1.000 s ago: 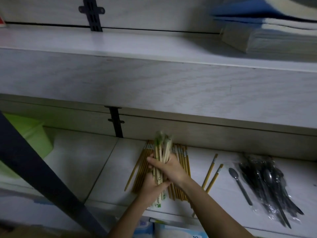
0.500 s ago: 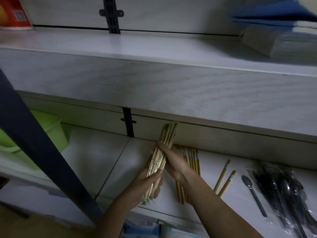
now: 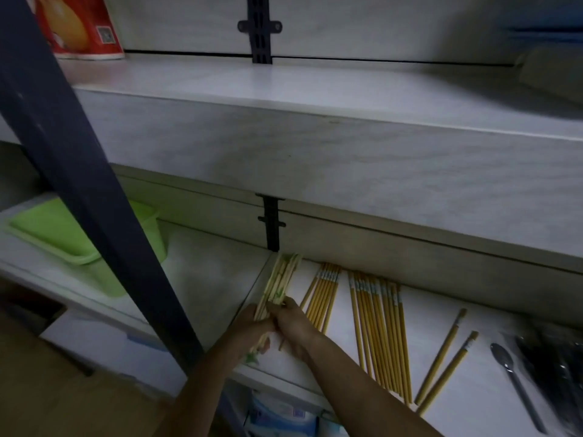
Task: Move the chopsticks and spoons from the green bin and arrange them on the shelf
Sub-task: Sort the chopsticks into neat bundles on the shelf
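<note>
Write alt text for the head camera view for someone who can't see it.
Both hands, left hand and right hand, grip a pale chopstick bundle on the white shelf, left of yellow chopsticks. A green bin sits far left.

Green bin point(image 3: 63, 238) half behind dark post point(image 3: 94, 197); bagged spoons point(image 3: 555, 367) blurred, cut by right edge; red package point(image 3: 79, 26) cropped at top.

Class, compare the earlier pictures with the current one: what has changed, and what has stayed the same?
Both hands, left hand and right hand, lowered the pale chopstick bundle onto the shelf, left of the yellow chopsticks, still gripping it. The spoon and green bin stayed put.
</note>
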The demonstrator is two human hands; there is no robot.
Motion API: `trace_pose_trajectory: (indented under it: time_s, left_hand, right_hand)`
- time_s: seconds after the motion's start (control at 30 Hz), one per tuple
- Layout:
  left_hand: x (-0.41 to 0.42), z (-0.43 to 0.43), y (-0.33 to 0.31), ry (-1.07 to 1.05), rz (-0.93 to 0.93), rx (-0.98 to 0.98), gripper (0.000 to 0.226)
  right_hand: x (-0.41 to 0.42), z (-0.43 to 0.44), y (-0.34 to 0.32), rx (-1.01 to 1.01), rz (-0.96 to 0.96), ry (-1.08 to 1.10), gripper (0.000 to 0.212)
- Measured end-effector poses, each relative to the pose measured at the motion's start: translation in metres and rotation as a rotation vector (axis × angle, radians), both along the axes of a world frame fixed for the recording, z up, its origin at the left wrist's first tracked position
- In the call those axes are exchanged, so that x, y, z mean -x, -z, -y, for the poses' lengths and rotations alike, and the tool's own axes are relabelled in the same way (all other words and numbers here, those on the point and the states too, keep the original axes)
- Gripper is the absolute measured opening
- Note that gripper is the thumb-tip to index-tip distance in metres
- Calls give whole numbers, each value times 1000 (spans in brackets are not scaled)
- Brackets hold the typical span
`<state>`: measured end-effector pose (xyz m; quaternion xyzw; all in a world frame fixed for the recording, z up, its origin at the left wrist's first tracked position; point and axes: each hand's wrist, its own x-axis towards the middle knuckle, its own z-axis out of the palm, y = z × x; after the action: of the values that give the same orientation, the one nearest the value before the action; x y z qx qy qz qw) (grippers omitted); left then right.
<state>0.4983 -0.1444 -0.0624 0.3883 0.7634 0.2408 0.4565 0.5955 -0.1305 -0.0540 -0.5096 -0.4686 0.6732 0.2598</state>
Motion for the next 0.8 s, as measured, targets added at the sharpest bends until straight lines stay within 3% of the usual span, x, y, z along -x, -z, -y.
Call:
trace_pose_trajectory:
  time_s: [0.1,0.3,0.5,0.8]
  left_hand:
    - [2,-7,7,-9,-45,-30,29]
    - [3,-11,15,103,-194,-174,3]
    - [1,-11,18,243,-454,-204,19]
    - [9,-7,23,332,-531,-261,29]
  right_hand:
    - [7,-1,10,-52,85,-28,15]
    - [6,-6,20,-65,125,-24,8]
    - [5,-7,22,-134,245,-30,9]
    - [2,0,23,-212,267,-30,17]
